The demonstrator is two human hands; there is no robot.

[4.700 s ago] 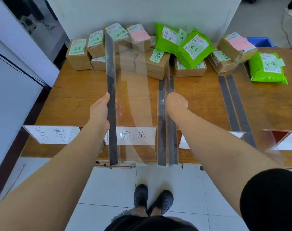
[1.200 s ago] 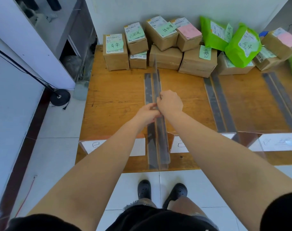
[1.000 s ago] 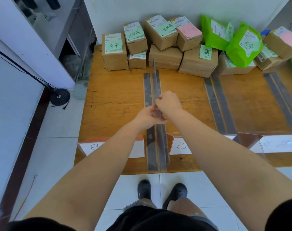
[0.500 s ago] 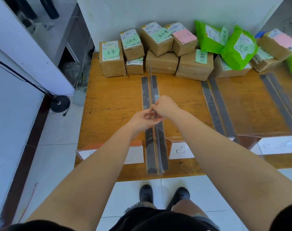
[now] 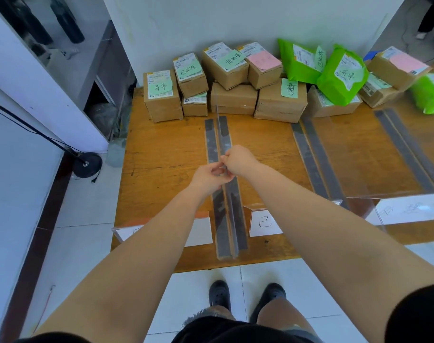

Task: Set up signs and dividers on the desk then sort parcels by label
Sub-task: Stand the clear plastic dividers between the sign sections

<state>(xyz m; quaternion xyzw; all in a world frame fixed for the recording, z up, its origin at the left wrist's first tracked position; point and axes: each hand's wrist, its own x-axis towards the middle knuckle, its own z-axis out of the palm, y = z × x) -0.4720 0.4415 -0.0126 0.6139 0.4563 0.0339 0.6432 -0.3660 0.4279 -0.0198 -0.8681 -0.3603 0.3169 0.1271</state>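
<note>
A clear acrylic divider [image 5: 223, 134] with two dark grey base strips stands on the wooden desk [image 5: 161, 154], running from the parcels to the front edge. My left hand [image 5: 208, 177] and my right hand [image 5: 239, 160] meet at its middle and pinch its upright clear blade from either side. Two more dividers, one [image 5: 312, 154] and another [image 5: 406, 149], stand to the right. White signs stand along the front edge: one [image 5: 198, 231] behind my left arm, one [image 5: 264, 222] right of the divider, one [image 5: 408, 210] at far right. Cardboard boxes [image 5: 161, 95] and green bags [image 5: 342, 75] with labels line the back.
A white wall backs the desk. Left of the desk are a white cabinet, a black stand base [image 5: 87, 164] with a cable, and tiled floor. My feet in black shoes [image 5: 219, 294] stand at the desk's front edge.
Since 4.7 s ago the divider went from held up in the air to standing on the desk. In the last second both hands stay pinched at its middle; the view shifted slightly.
</note>
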